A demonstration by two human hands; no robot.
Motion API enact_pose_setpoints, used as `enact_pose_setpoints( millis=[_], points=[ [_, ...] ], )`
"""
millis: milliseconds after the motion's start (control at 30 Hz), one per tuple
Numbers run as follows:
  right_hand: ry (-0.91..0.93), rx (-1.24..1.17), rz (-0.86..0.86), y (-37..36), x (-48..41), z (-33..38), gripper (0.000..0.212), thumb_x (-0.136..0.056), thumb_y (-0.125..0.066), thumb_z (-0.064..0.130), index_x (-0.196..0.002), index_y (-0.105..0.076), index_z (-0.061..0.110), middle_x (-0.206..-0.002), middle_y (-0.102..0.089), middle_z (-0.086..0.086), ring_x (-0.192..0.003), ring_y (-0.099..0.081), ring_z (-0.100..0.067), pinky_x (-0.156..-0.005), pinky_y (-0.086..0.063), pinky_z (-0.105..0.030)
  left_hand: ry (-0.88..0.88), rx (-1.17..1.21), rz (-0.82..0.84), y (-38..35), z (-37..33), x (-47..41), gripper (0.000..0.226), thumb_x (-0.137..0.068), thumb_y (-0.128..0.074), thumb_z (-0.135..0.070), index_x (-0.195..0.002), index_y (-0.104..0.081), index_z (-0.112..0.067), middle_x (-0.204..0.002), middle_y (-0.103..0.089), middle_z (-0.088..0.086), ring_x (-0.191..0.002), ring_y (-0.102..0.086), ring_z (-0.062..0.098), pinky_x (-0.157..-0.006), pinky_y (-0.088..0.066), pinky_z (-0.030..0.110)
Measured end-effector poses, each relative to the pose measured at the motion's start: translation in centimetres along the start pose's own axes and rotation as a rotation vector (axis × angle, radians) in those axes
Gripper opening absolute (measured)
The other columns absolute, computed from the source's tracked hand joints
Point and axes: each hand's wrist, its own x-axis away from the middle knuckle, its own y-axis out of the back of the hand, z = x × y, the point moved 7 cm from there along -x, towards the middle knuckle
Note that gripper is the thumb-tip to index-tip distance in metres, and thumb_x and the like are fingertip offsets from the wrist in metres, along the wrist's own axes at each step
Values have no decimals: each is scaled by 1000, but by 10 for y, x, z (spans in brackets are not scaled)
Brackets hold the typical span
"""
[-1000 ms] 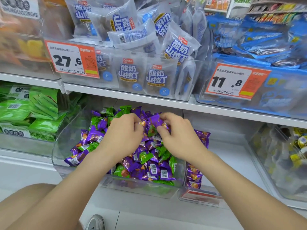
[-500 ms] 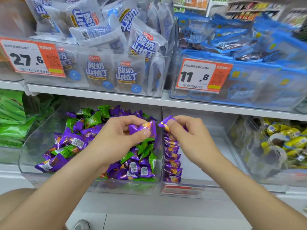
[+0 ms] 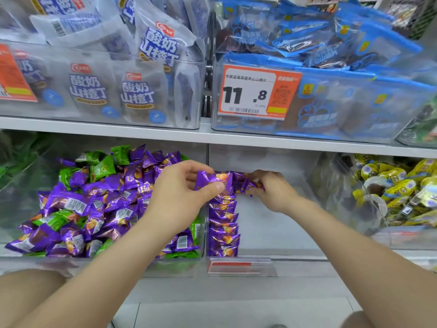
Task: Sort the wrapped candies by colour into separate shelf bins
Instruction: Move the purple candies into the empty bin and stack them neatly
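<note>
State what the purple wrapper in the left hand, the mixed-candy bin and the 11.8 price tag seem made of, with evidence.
Purple wrapper: probably thin metallised plastic film; glossy, crinkled, with bright highlights.
Mixed-candy bin: clear rigid plastic; candies show through its walls.
Price tag: apparently printed paper or card; flat, matte.

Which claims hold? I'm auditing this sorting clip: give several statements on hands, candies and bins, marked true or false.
1. The left hand holds a purple candy. True.
2. The right hand pinches a green candy. False: this second candy is purple too.
3. The left bin holds only purple candies. False: green candies are mixed in.
4. A purple row lines the right bin's left wall. True.
5. The tag above the right bin reads 27.6. False: it reads 11.8.
</note>
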Motion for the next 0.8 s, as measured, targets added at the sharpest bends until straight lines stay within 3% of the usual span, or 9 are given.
enact_pose_setpoints(
  millis=[100,200,400,500,633,800],
  points=[
    [26,-3,83,-15,-7,0,42,-97,-73,33,-135,-61,21,-110,-70,-3,-105,-64,-30,-80,-47,-33,18,37,-24,-3,4,-3,28,-77,-91,-36,-100,-75,-31,-85,-76,-7,-82,-72,12,-80,-62,34],
    [45,16,113,-24,-10,0,48,-97,-71,38,-140,-56,21,-130,-68,-7,-117,-61,-33,-90,-50,-36,23,40,-21,-5,4,-4,28,-79,-90,-35,-101,-75,-32,-85,-76,-8,-81,-73,12,-79,-62,34],
    [13,75,57,-23,-15,-4,44,-91,-74,49,-121,-59,20,-109,-65,-10,-105,-59,-32,-74,-43,-33,20,22,-15,-5,2,-2,27,-80,-89,-36,-102,-74,-32,-88,-75,-13,-77,-69,5,-71,-58,23],
    [6,109,18,-18,-11,-2,45,-89,-76,47,-123,-60,22,-108,-52,-7,-99,-58,-31,-77,-46,-34,12,28,-6,-4,2,-1,26,-80,-88,-35,-102,-74,-32,-87,-74,-17,-75,-68,2,-66,-55,16],
    [34,140,-38,-12,-10,3,43,-89,-77,42,-125,-63,21,-112,-51,-9,-95,-62,-35,-83,-53,-37,3,38,5,-3,2,2,25,-82,-87,-32,-103,-74,-31,-86,-73,-19,-74,-67,1,-61,-52,11],
    [32,94,-57,-12,-13,10,42,-89,-80,38,-119,-59,17,-108,-48,-6,-89,-59,-32,-75,-47,-34,7,61,8,-1,3,2,25,-82,-87,-32,-103,-75,-31,-90,-76,-11,-77,-68,4,-62,-51,10]
  ],
)
